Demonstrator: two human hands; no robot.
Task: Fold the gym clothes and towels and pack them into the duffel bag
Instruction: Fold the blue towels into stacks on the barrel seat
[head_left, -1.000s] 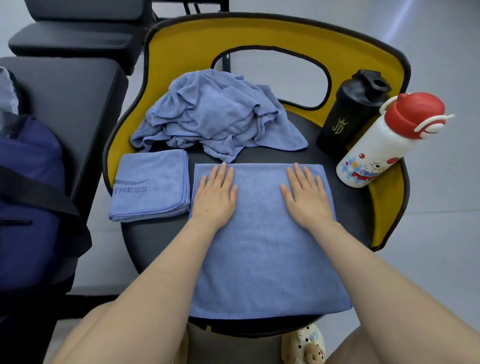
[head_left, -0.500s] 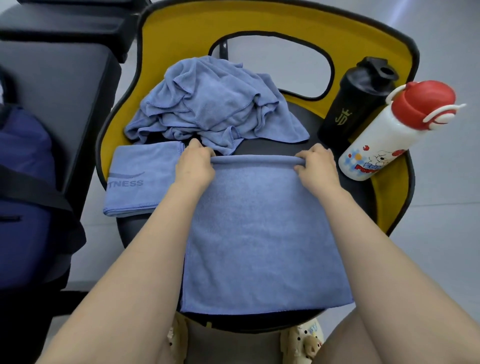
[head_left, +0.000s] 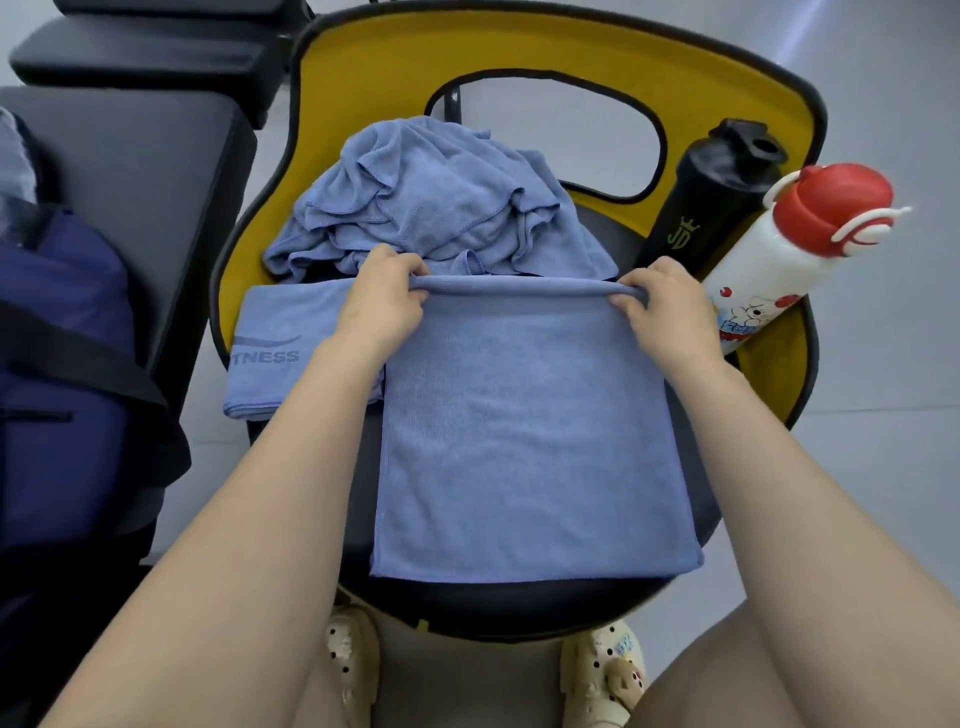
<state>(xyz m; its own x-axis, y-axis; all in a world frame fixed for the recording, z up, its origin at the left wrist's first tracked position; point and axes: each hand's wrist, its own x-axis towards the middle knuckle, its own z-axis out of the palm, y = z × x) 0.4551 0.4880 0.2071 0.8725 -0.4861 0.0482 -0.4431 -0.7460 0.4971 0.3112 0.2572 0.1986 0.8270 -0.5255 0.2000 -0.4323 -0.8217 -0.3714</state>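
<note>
Towel (head_left: 530, 441) lying flat on chair seat (head_left: 691, 374), left grip (head_left: 384, 306) and right grip (head_left: 670, 306) pinching its far corners.

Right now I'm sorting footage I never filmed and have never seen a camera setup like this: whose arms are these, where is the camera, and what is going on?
No machine here: a person wears a camera on the head, looking down at their own hands. The left hand and right hand each pinch the far edge of a blue towel spread on a chair seat. Beside it lie a folded towel, a crumpled towel, a black shaker bottle and a white bottle with a red cap. A dark blue bag sits left.
</note>
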